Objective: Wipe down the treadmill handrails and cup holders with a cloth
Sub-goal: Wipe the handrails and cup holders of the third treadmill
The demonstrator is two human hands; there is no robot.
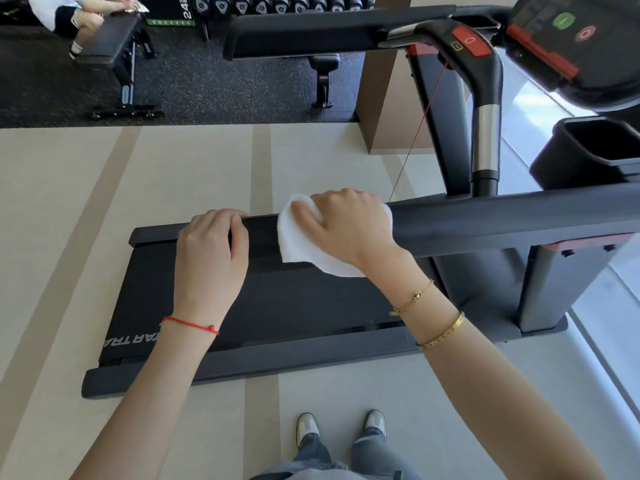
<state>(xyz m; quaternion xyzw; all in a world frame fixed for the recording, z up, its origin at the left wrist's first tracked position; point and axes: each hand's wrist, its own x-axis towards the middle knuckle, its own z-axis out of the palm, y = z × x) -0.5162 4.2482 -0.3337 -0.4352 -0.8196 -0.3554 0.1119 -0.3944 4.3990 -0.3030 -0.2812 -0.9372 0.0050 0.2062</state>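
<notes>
— Shoes (346,427) and jeans sit closest to the lens, but where is the cloth?

— White cloth (294,237) is under the right hand (346,230), draped over the near handrail (502,220). Those fingers curl over the top and press the cloth against the padded bar, with a loose fold hanging below the palm.

— And the other hand?

— Left hand (211,251) sits just beside the cloth, toward the free end of the same rail. Its fingers wrap over the bar and grip it, holding no cloth; it looks like a steadying hold.

— How far along would you judge the job?

— Early or midway, I'd guess. The cloth is near the rail's free end, and a long stretch runs off beyond the right hand toward the console (571,46). Nothing on the surface shows which parts are already wiped. The far handrail (329,32) and the cup holder (595,150), well past the right hand, have no cloth near them, so I'd count them as left to do.

— What are the surfaces like?

— Rails look like matte dark foam, rounded and thick. The cloth is soft, thin terry, crumpled. The cup holder is a deep, hard black plastic bin with angled walls. An upright grip (486,140) beyond the right hand carries a brushed metal band, and a thin red safety cord (420,133) hangs beside it. Below the hands lies the flat black belt (294,306).
</notes>
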